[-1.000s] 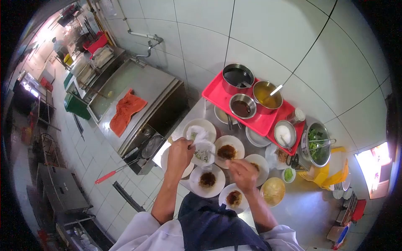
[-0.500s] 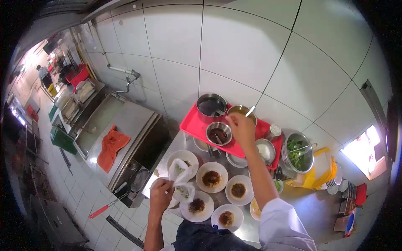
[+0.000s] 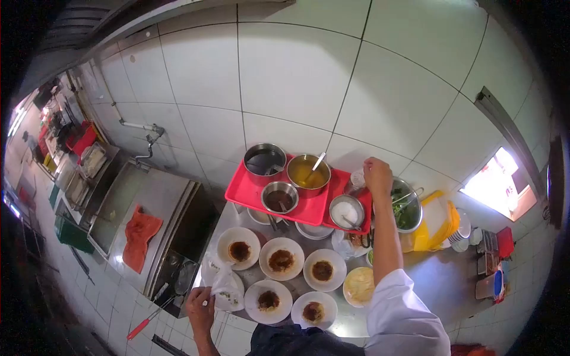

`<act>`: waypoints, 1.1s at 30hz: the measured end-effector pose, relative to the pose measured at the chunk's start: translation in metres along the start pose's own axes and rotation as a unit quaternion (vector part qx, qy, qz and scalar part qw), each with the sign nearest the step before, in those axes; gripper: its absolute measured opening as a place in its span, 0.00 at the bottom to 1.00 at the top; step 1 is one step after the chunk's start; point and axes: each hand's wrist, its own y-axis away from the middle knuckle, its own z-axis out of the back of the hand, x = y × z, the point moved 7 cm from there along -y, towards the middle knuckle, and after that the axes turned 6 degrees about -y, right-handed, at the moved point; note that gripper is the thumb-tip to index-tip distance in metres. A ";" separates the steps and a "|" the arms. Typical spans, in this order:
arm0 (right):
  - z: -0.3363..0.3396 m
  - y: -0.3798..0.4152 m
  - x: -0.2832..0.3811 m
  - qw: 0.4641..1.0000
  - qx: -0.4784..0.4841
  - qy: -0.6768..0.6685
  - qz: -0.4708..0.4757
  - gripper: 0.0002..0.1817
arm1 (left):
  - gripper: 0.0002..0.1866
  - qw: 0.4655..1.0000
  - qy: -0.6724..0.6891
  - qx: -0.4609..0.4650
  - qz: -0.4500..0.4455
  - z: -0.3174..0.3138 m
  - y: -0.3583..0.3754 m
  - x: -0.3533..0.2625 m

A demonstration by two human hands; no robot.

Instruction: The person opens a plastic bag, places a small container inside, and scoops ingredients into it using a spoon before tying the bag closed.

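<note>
My left hand is closed on a clear plastic bag with small green bits in it, at the left edge of the bowls. My right hand is closed at the right end of the red tray, beside a small clear jar; what its fingers hold is hidden. On the tray stand a pot of dark liquid, a pot of yellow liquid with a ladle, a brown sauce bowl and a white powder bowl. Several white bowls hold dark sauce.
A steel bowl of green leaves and a yellow bag are at the right. A plate of pale yellow food lies by my right forearm. Stacked bowls stand further right. An orange cloth lies on the steel counter at left.
My right hand has moved right, from above the yellow liquid to the tray's right end. My left hand and the bag have moved down and left, off the bowls. The view has shifted.
</note>
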 end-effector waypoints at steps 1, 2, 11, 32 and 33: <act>-0.002 -0.002 0.004 0.999 0.016 -0.016 0.031 0.11 | 0.15 1.000 -0.004 -0.003 -0.013 -0.004 -0.002 -0.003; -0.010 -0.003 0.012 0.997 0.033 -0.033 0.061 0.12 | 0.15 1.000 -0.009 -0.005 -0.026 -0.008 -0.005 -0.006; -0.100 -0.016 0.075 0.990 0.130 -0.028 -0.052 0.22 | 0.10 0.956 -0.016 0.006 -0.293 -0.014 -0.042 -0.122; 0.079 0.001 0.172 0.897 -0.046 -0.197 0.394 0.04 | 0.17 0.993 -0.001 0.034 -0.115 -0.018 0.002 -0.055; 0.081 0.001 0.169 0.897 -0.046 -0.200 0.393 0.04 | 0.17 0.992 0.006 0.029 -0.120 -0.016 -0.001 -0.059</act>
